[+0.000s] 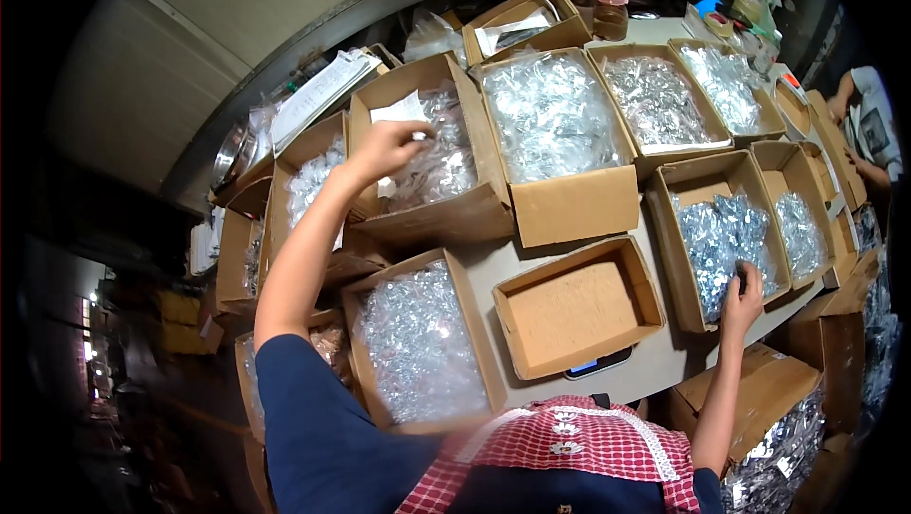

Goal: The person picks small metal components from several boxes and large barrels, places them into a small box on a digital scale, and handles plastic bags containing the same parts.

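My left hand (387,149) is over a cardboard box (489,149) of small clear plastic packets with dark contents (444,149). Its fingers are bent and apart, with nothing visible between them. White paper (403,109) lies in that box beside the hand. On the right, my right hand (746,298) reaches over the near edge of another carton (676,229), where shiny bluish packets (726,234) lie. Its fingers curl down at the packets, and what they grip is hidden. Between the hands, an empty shallow cardboard box (579,310) sits on a scale (600,364).
Open cartons of shiny packets surround the pale table (655,376), including a large one (555,115) and a near-left one (418,343). A pink-lidded jar (610,16) stands at the back. Papers (323,96) lie far left. Another person (868,120) is at the right.
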`<state>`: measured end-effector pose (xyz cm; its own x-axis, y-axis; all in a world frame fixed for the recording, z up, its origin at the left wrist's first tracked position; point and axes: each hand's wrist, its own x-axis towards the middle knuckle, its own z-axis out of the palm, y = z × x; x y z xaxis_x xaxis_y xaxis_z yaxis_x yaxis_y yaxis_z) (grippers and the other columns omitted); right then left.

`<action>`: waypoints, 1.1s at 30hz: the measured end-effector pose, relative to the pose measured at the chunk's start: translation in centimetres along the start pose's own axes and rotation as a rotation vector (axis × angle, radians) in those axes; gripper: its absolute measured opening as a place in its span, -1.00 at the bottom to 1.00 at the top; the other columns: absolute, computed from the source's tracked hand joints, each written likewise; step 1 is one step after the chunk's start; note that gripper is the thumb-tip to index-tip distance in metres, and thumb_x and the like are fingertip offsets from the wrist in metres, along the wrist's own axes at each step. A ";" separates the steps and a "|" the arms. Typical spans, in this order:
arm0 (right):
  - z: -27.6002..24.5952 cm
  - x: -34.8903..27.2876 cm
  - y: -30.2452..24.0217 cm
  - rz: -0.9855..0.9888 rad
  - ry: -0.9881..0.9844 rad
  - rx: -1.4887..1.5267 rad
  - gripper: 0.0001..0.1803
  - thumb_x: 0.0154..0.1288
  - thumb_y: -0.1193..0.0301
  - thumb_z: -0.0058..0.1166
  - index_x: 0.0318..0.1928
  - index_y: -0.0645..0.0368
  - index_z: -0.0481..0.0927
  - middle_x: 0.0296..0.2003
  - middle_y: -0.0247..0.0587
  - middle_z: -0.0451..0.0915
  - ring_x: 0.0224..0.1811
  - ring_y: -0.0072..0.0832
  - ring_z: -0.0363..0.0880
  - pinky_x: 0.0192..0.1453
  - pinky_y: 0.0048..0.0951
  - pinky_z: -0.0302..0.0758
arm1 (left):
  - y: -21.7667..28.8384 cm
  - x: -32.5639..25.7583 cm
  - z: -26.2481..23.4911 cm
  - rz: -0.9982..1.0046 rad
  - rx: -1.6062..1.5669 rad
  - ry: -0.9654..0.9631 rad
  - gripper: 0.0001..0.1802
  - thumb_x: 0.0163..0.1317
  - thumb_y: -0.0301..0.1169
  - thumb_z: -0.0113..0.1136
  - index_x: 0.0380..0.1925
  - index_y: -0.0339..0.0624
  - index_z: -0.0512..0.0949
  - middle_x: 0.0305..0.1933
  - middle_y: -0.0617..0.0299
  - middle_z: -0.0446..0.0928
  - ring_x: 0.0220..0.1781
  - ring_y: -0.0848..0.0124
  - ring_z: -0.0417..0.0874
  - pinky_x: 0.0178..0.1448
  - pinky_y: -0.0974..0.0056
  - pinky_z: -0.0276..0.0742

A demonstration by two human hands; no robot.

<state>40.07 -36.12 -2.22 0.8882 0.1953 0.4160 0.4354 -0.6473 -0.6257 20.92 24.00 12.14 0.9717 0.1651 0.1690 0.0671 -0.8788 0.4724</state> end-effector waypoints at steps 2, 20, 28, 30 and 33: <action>-0.4 0.1 -0.1 0.008 0.002 -0.025 -0.69 0.20 0.52 -0.11 -0.04 0.29 0.51 -0.08 -0.08 0.55 -0.03 -0.18 0.54 0.11 -0.33 0.43 | 3.5 -0.3 -2.0 -0.277 -0.290 0.064 -0.77 0.19 -0.38 0.25 -0.16 -0.19 0.63 -0.51 0.36 0.53 -0.47 0.69 0.39 -0.36 0.50 0.33; -0.9 0.4 -0.7 -0.015 0.061 -0.063 -0.71 0.14 0.48 -0.08 -0.11 0.17 0.57 -0.12 -0.16 0.58 -0.12 -0.16 0.58 -0.05 -0.27 0.49 | 22.3 -1.9 16.1 -0.343 -0.263 -0.804 -0.70 0.31 -0.24 0.11 -0.22 -0.29 0.59 -0.40 0.04 0.62 -0.37 0.35 0.68 -0.25 0.29 0.59; -1.0 0.6 -1.1 0.011 0.056 -0.047 -0.72 0.11 0.52 -0.07 -0.14 0.18 0.57 -0.14 -0.14 0.57 -0.13 -0.14 0.58 -0.06 -0.28 0.48 | 16.9 11.6 18.9 -0.144 -0.046 -0.055 -0.70 0.20 -0.27 0.12 -0.13 -0.18 0.61 -0.20 0.00 0.66 -0.17 0.19 0.71 -0.04 0.15 0.56; -0.8 0.7 -1.2 0.001 0.065 -0.041 -0.72 0.11 0.52 -0.07 -0.14 0.19 0.57 -0.14 -0.14 0.57 -0.14 -0.13 0.58 -0.07 -0.27 0.49 | 14.3 14.1 21.4 -0.108 0.171 0.102 -0.66 0.07 -0.23 0.25 -0.19 -0.20 0.62 -0.25 -0.04 0.63 -0.15 0.06 0.62 0.02 0.12 0.53; -0.8 0.8 -1.2 -0.006 0.073 -0.028 -0.73 0.10 0.53 -0.07 -0.16 0.19 0.57 -0.14 -0.13 0.57 -0.15 -0.14 0.58 -0.08 -0.27 0.49 | 10.8 17.2 24.5 -0.069 0.312 0.111 -0.68 -0.06 -0.22 0.36 -0.40 -0.25 0.66 -0.37 -0.05 0.61 -0.28 0.00 0.60 -0.03 0.08 0.52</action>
<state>40.19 -35.80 -0.62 0.8720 0.1454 0.4674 0.4354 -0.6668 -0.6048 43.90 6.36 -1.03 0.9329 0.2617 0.2473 0.2147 -0.9557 0.2013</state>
